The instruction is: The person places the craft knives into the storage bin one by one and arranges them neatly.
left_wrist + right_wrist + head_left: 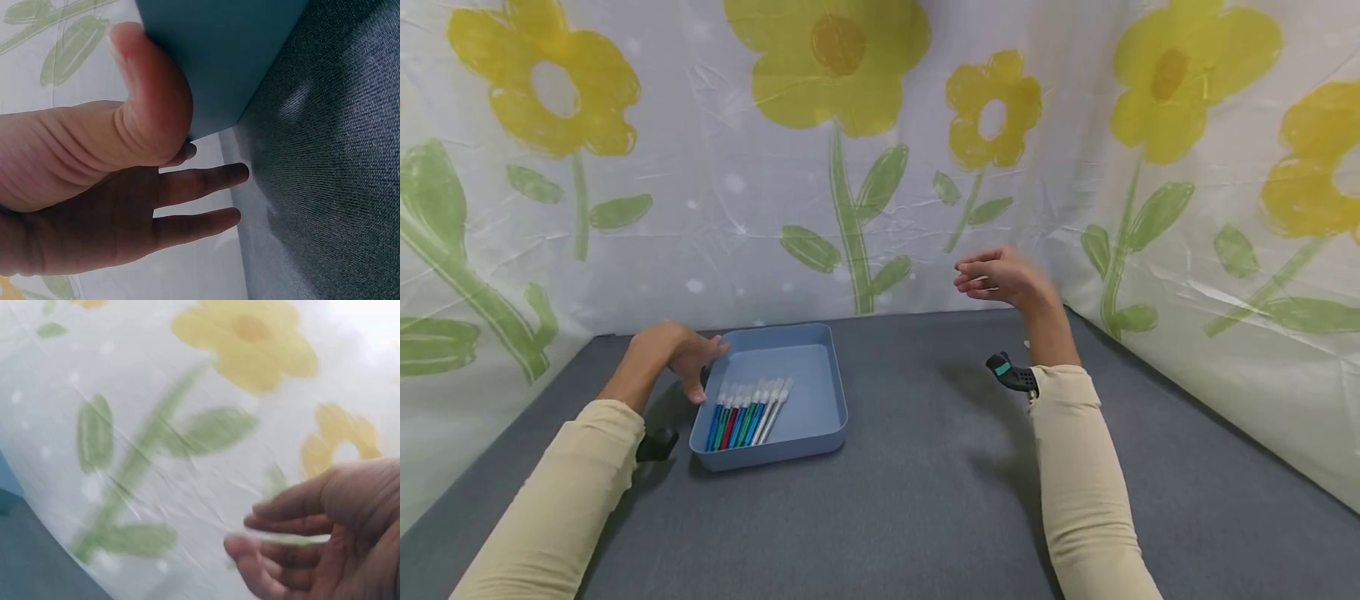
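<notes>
My left hand [694, 358] is at the far left corner of a shallow blue tray [808, 358], gripping that corner between thumb and index finger. In the left wrist view, the bent thumb [153, 94] lies against the tray's outer wall [219, 56], and two other fingers stretch out straight beyond it. Most of the index finger is hidden there. Several slim felt-tip pens [748, 417] with clear caps lie side by side in the tray's near left part; their barrels are blue, green, red and whitish. Raised near the back curtain, my right hand [1000, 277] hangs loosely curled, holding nothing.
A grey cloth-covered table [910, 500] carries the tray on its left half. Behind it and along the sides hangs a white curtain [700, 208] printed with yellow flowers. Black wrist devices sit below both hands, the right one [1013, 372] outside the beige sleeve.
</notes>
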